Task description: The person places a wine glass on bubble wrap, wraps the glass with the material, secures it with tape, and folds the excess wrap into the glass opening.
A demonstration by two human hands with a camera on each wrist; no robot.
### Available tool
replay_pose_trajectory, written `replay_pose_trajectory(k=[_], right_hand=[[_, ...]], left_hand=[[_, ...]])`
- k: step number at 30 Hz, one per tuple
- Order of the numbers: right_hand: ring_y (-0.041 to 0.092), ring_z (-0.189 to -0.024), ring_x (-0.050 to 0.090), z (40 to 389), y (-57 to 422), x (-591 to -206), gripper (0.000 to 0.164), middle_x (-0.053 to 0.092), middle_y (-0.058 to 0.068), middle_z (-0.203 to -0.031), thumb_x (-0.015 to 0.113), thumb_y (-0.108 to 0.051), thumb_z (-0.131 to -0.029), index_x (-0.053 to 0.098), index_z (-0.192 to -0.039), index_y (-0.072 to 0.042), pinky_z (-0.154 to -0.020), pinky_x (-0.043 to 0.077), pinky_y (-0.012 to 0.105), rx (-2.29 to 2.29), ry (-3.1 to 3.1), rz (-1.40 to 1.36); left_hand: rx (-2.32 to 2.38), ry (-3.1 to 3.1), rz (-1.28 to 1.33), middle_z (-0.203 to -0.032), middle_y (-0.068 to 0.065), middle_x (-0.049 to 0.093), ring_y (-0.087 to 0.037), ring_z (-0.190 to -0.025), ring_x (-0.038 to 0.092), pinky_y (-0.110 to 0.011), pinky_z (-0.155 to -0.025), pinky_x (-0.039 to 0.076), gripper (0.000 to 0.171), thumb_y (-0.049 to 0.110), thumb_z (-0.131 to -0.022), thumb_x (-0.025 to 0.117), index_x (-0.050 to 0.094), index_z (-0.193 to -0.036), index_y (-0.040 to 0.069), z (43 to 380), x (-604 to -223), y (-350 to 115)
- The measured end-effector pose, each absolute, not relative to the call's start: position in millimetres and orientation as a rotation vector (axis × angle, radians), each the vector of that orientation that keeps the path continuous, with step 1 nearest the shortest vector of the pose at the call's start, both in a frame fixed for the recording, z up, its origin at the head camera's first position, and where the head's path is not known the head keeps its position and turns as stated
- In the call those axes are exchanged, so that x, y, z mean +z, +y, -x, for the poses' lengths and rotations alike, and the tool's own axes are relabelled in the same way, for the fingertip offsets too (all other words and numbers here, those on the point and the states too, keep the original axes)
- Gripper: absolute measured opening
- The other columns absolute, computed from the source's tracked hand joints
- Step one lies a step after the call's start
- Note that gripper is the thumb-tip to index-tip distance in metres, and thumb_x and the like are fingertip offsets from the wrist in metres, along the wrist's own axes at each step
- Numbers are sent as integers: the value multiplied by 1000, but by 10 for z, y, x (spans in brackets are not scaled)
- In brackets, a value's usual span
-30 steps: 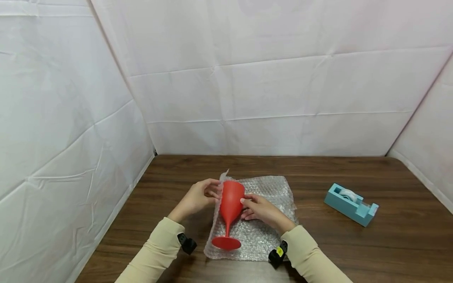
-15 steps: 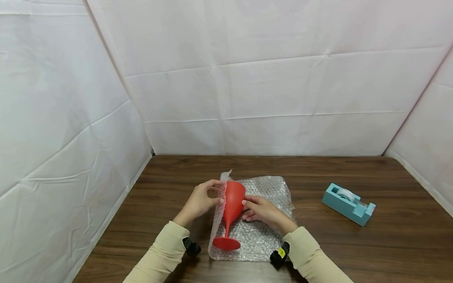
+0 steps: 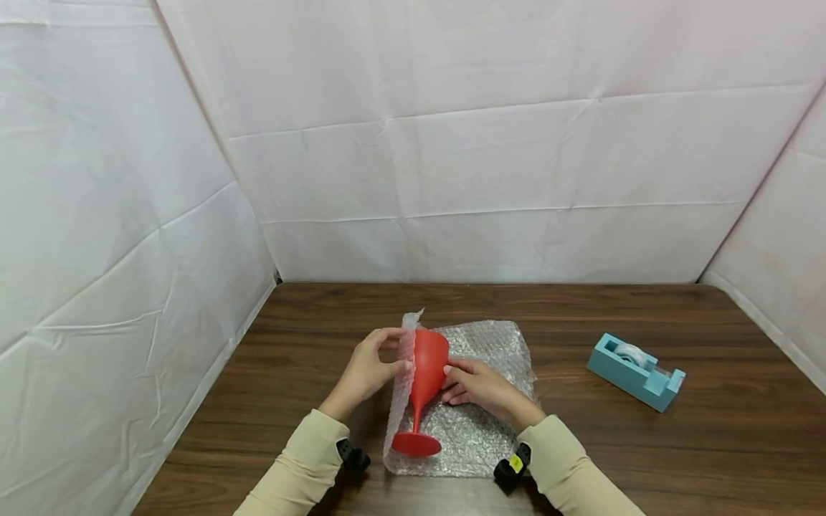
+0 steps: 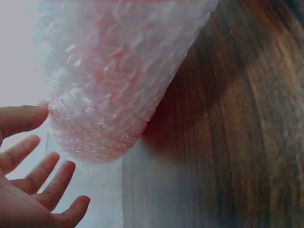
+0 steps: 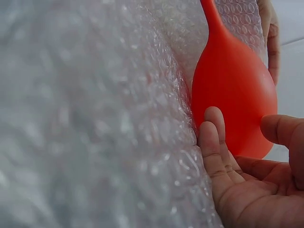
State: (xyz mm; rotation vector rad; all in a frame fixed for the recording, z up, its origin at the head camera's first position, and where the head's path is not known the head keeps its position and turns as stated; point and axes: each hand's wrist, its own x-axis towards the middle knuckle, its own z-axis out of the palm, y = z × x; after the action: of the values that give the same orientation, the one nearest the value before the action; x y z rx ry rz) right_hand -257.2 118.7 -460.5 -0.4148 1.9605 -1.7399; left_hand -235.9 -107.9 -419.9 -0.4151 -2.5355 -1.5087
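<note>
A red plastic-looking wine glass (image 3: 429, 365) lies on its side, foot toward the person, on a sheet of clear bubble wrap (image 3: 477, 437). My left hand (image 3: 364, 369) holds the sheet's raised left edge with thumb and index finger, against the bowl. In the left wrist view the thumb (image 4: 26, 118) touches the bubble wrap (image 4: 104, 95), and the other fingers spread apart. My right hand (image 3: 484, 390) grips the bowl from the right. In the right wrist view its thumb presses the bowl (image 5: 232, 90), with the fingers (image 5: 211, 142) along its underside.
A light blue tape dispenser (image 3: 635, 373) with a roll of tape stands to the right on the dark wooden table (image 3: 555, 304). White fabric walls (image 3: 413, 172) close in the back and both sides.
My left hand has moved slightly right, bringing the wrap's left edge further up against the bowl. The wine glass has shifted a little to the right. My right hand has stayed almost in place.
</note>
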Motion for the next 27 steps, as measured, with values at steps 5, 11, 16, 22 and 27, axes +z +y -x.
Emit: replay_pose_trajectory(k=[5,11,16,22,27], right_hand=[[13,-78,65,2561,1198,-4600,52,63,9,-96,42,-18,-102,30,-144,11,-75,56,28,-1745,1944,430],[13,-79,65,2550,1208,-4599,50,62,9,-95,42,-17,-102,33,-142,11,-76,56,28,-1749,1940,436],[12,-79,65,2547,1214,-4601,47,63,7,-94,42,-16,-102,35,-140,12,-77,56,27,-1761,1940,425],[11,-78,65,2538,1224,-4606,49,63,6,-93,42,-15,-102,32,-142,12,-76,56,26,-1795,1924,384],[12,-78,65,2515,1222,-4600,51,64,10,-96,45,-14,-100,28,-141,12,-76,56,27,-1828,1933,312]], left_hand=[[-1533,-2568,377,-122,-20,58,-36,-111,60,-47,-87,54,49,5,-80,75,57,-125,1,2367,-4211,-1082],[-1573,-2621,274,-128,-20,57,-37,-113,59,-48,-87,53,57,13,-81,76,52,-131,1,2364,-4218,-1076],[-1608,-2652,227,-132,-21,55,-38,-115,58,-48,-88,53,61,17,-81,75,49,-134,1,2361,-4213,-1072],[-1613,-2691,218,-136,-21,52,-39,-116,57,-49,-89,52,61,20,-83,74,49,-136,4,2373,-4217,-1060],[-1617,-2707,227,-137,-20,52,-39,-116,57,-49,-89,52,59,22,-84,73,50,-136,7,2370,-4210,-1039]])
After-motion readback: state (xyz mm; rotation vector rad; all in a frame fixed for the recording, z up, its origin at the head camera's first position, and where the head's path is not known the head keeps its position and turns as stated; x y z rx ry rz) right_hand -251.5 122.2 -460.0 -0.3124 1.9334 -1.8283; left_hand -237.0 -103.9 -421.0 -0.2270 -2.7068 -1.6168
